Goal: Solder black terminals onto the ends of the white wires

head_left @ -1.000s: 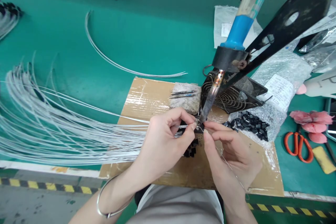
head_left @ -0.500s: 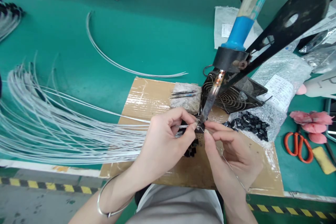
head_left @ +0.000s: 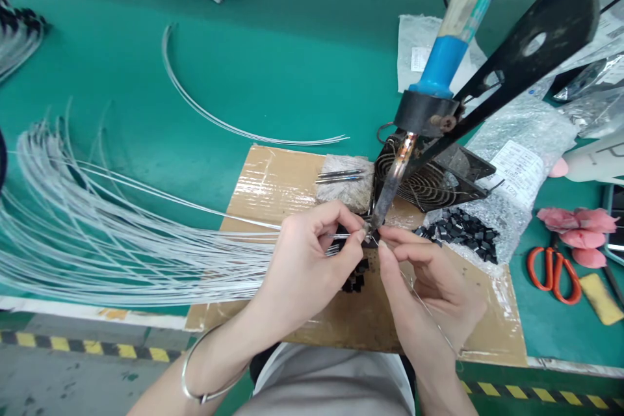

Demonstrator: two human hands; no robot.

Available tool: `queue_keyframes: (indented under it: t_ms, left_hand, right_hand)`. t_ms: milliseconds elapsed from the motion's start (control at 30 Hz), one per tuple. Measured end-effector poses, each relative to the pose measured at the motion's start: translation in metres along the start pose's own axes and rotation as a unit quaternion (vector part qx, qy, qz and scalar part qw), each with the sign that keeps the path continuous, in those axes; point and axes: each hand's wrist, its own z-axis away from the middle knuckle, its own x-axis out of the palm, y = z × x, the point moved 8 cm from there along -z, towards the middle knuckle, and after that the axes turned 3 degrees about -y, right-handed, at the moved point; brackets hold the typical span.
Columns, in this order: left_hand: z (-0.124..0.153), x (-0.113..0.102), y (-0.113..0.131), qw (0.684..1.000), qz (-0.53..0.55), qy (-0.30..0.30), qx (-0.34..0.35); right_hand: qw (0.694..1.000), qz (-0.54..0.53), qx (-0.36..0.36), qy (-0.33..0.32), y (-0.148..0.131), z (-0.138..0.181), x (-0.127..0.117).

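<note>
White wires point(head_left: 195, 263) spread over the green worktop point(head_left: 292, 65) and onto a cardboard sheet point(head_left: 273, 175), many running behind the left hand point(head_left: 312, 260). The step in hand looks like soldering: one wire's end and a thin metal strand point(head_left: 429, 312) come together at the tip of the blue-handled soldering iron point(head_left: 436, 75), which slants down beside a black bracket point(head_left: 560, 19). The next move seems to call for steady hands, a small feed of the strand, and fingertips clear of the hot metal.

The left hand reaches in from below, wrist bent, its thumb and forefinger closed in a pinch on the wire's end just beside the tip; the exact spot gripped is too small to make out. The right hand point(head_left: 433, 292) comes up opposite, thumb and forefinger pinching the strand, which trails down across the palm towards the wrist; its other fingers curl loosely. Loose black pieces point(head_left: 468, 234) lie in a clear bag point(head_left: 526, 136) near the right hand.
</note>
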Motion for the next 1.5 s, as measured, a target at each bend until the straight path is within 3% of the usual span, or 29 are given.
queue_keyframes:
  t_ms: [1500]
  left_hand:
    - [-0.001, -0.002, -0.001, 1.000, -0.010, 0.009, 0.002]
  right_hand:
    - [1.000, -0.023, 0.005, -0.014, 0.006, 0.004, 0.003]
